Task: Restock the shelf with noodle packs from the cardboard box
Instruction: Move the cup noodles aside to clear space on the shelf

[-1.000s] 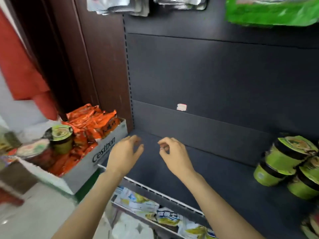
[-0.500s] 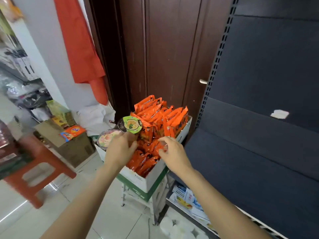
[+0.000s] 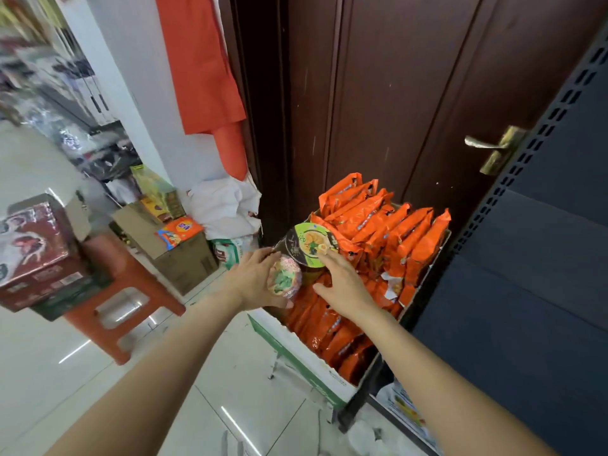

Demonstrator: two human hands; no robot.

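A white cardboard box (image 3: 297, 339) with a green stripe stands beside the dark shelf (image 3: 526, 291), packed with orange noodle packs (image 3: 394, 235). Two noodle cups sit at its left end, one with a green lid (image 3: 307, 243) and one with a pink lid (image 3: 285, 280). My left hand (image 3: 253, 279) wraps round the pink-lidded cup, thumb under it and fingers over its far side. My right hand (image 3: 343, 286) is spread over the packs, its index fingertip touching the rim of the green-lidded cup.
A brown door with a brass handle (image 3: 493, 148) stands behind the box. A red stool (image 3: 125, 311) carrying cartons (image 3: 36, 258) stands left on the tiled floor. A brown carton (image 3: 179, 258) sits near the wall, and products lie on the low shelf (image 3: 408, 413).
My view swung left from the empty shelf to the box. Both hands moved from the shelf to the cups; the left now holds the pink-lidded cup, the right touches the green-lidded one.
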